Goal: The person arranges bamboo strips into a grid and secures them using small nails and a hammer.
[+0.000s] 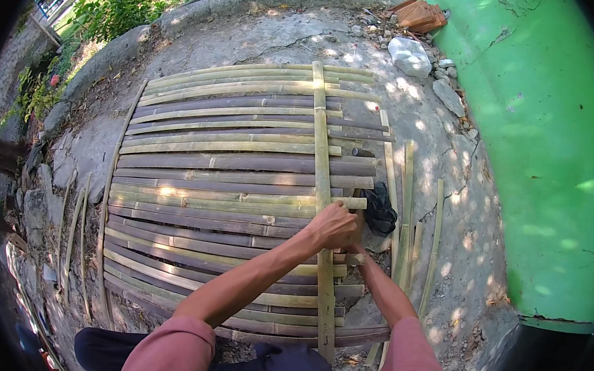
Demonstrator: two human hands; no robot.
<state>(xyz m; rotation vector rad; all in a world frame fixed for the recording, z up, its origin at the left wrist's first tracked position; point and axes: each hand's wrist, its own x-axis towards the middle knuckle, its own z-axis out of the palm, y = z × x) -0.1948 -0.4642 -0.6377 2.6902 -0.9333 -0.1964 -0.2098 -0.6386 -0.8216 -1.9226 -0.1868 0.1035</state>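
both hands meet at the right side of a mat of split bamboo slats (226,170) lying on the concrete ground (442,174), the left hand (333,226) clenched on the upright cross strip (323,183), apparently steadying it, while the right hand (355,245) sits mostly hidden beneath, its fingers' grip unclear, beside a dark cloth (380,209).

Cross strip (320,149) lies over the slats (226,167) — cloth (380,209) just right

Right hand (355,245) (mostly hidden) behind left hand (334,226)
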